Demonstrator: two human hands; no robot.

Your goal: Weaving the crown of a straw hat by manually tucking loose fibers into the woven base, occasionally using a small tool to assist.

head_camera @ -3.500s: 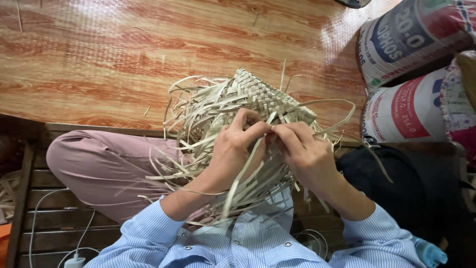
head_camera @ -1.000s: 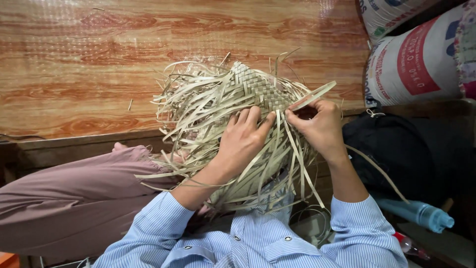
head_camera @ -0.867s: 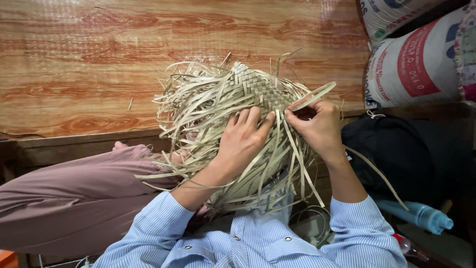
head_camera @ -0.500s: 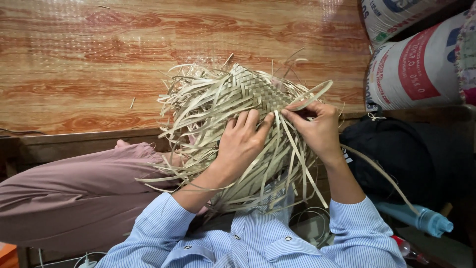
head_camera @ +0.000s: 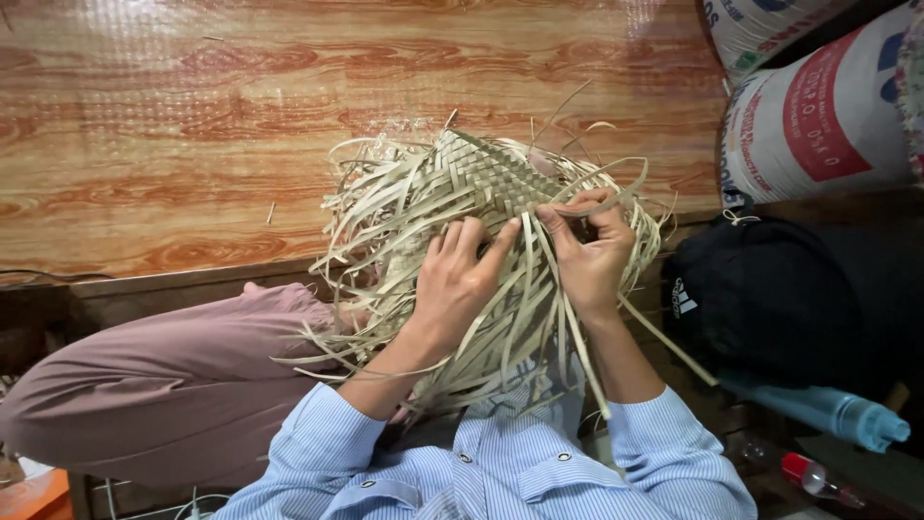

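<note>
A half-woven straw piece (head_camera: pixel 481 183) is held over the lap. The left hand (head_camera: pixel 457 279) lies flat on it, fingers spread, gripping nothing. The right hand (head_camera: pixel 587 255) is pinched shut on one loose strip (head_camera: pixel 616 197). The material is judged light, pliable and easily creased; it is best held at the woven section.

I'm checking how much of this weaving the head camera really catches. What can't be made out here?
- Underside of the woven piece: faces away.
- Left hand palm and fingertips: buried in loose strips.
- Sacks: cut by the top and right edges.
- Red-capped item: too small, in shadow.
</note>
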